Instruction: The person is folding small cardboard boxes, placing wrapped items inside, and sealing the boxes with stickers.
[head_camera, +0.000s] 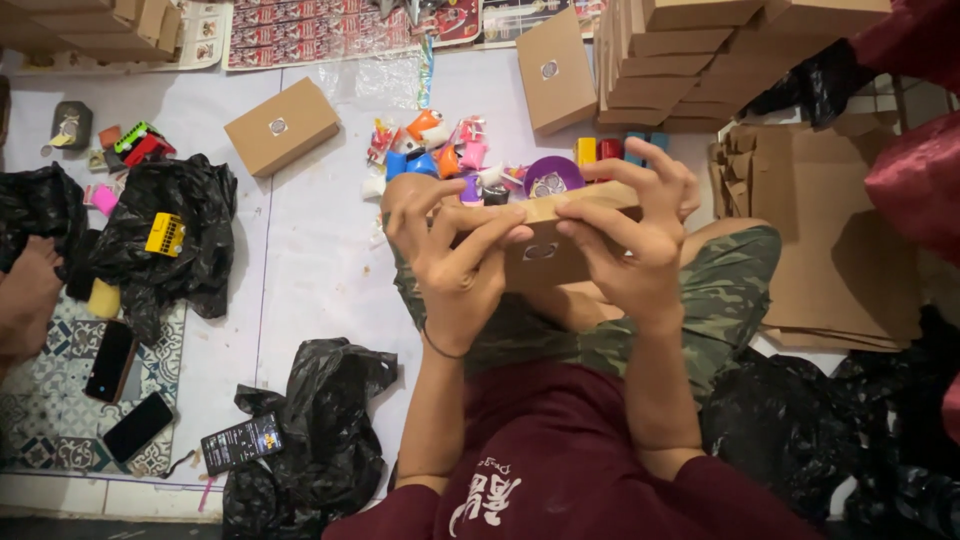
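Both-hands (455, 245) grip on brown cardboard box (545, 255)

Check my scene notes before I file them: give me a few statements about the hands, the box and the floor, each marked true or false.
1. Both hands hold the same cardboard box. True: the left hand and right hand grip it from either side.
2. A purple bowl shows just beyond the held box. True.
3. The yellow toy bus lies on a cardboard box. False: it lies on a black plastic bag.
4. The closed box on the floor is black. False: it is brown cardboard.
5. Two dark phones lie on the patterned mat. True.
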